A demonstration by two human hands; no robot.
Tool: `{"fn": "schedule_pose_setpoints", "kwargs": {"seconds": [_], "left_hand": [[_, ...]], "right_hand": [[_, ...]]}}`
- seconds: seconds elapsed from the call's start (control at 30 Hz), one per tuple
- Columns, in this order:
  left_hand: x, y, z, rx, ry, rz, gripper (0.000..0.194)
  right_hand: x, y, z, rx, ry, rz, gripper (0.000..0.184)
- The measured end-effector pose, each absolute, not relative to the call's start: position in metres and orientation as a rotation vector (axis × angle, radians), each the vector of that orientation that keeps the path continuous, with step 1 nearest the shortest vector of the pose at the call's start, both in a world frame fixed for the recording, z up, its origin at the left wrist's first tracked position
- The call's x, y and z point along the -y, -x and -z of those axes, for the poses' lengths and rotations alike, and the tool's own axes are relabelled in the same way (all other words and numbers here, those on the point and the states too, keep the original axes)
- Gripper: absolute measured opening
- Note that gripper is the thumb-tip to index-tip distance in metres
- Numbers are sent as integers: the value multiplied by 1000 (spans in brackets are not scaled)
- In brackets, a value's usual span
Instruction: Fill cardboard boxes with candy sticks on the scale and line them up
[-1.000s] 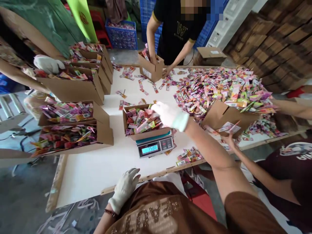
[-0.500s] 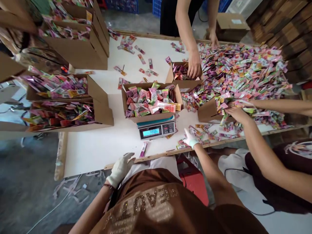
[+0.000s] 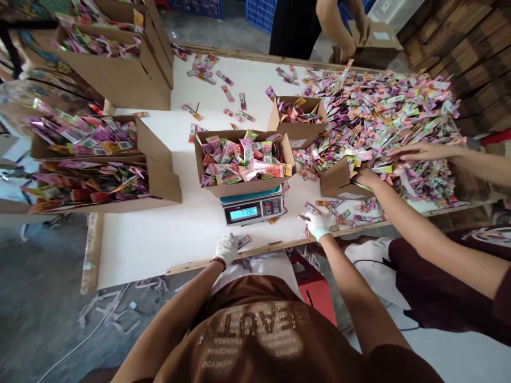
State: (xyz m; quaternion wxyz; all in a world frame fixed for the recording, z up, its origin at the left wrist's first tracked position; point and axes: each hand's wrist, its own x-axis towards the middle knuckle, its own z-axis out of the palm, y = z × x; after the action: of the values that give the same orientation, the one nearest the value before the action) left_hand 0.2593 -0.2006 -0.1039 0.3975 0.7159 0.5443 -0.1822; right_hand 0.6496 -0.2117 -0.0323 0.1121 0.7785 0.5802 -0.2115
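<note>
My left hand [image 3: 226, 249], in a white glove, is at the table's front edge with its fingers closed at the end of a small purple wrapped packet [image 3: 243, 241]. Farther right, my gloved right hand [image 3: 317, 225] pinches another small packet [image 3: 304, 217] above scattered ones. Between and beyond my hands stands a digital scale [image 3: 253, 209] with a lit blue display. On it rests an open cardboard box [image 3: 245, 188] filled with colourful packets.
Filled boxes [image 3: 163, 186] stand at left. A large heap of packets [image 3: 391, 111] covers the right side. A co-worker's hands [image 3: 371, 180] work at a box [image 3: 334, 181] there. Across the table, another person's hands [image 3: 361, 32] are near a carton [image 3: 379, 40]. Another filled box [image 3: 305, 132] stands behind the scale.
My left hand has moved right and closed on the packet, which has turned. My right hand has picked up a packet. The far person's hands left the box, and the scale's reading changed.
</note>
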Motion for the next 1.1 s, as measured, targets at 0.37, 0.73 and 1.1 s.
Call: {"fn": "schedule_pose_setpoints", "kwargs": {"seconds": [0.37,0.73,1.1], "left_hand": [[204,-269,89,-1262,-1865,311,29],[122,-206,-86,-1617,-2202,-879,22],[52,-299,-136,-1397,-2447,-55,45]], "right_hand": [[152,-643,-71,-1738,-2287,803,58],[70,-525,-163,-2874,-1767,98,45],[78,-591,-162,-3022,-2505,547,15]]}}
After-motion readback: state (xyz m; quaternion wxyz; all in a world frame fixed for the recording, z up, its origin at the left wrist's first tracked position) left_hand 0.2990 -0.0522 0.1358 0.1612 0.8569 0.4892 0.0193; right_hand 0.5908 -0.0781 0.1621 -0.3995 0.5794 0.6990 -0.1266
